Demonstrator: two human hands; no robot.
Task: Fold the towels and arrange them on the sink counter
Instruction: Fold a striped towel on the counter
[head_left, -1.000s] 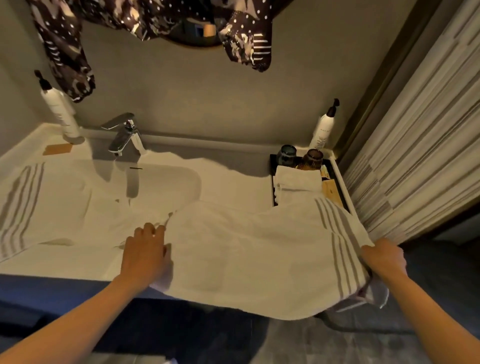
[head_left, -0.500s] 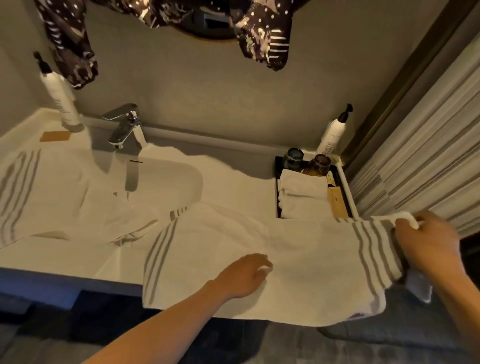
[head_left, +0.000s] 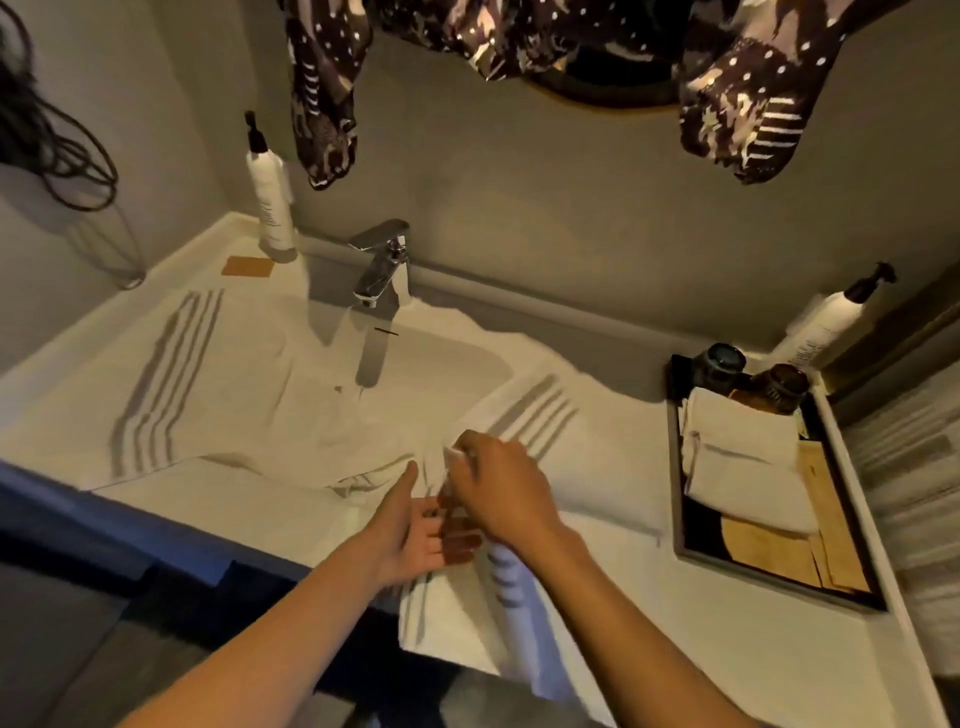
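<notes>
White sink counter (head_left: 701, 649) set against a grey wall, with one chrome faucet (head_left: 382, 265) at the rear as the landmark. Two striped towels lie on the counter. First towel (head_left: 208, 384), spread open, lies left of and in front of the faucet, partly over the basin. Second towel (head_left: 571, 467), folded over on itself, lies right of and in front of the faucet, with one end hanging over the counter's front edge. Left hand (head_left: 415, 535), palm up with fingers extended, rests on the second towel well in front of the faucet. Right hand (head_left: 498, 488), just above the left, has its fingers curled and pinches an edge of the second towel. Two white pump bottles stand at the back: one (head_left: 270, 202) left of the faucet, one (head_left: 826, 322) far right. One dark tray (head_left: 680, 535), right of the faucet, holds folded white cloths (head_left: 743, 467) and two dark jars (head_left: 748, 374).
</notes>
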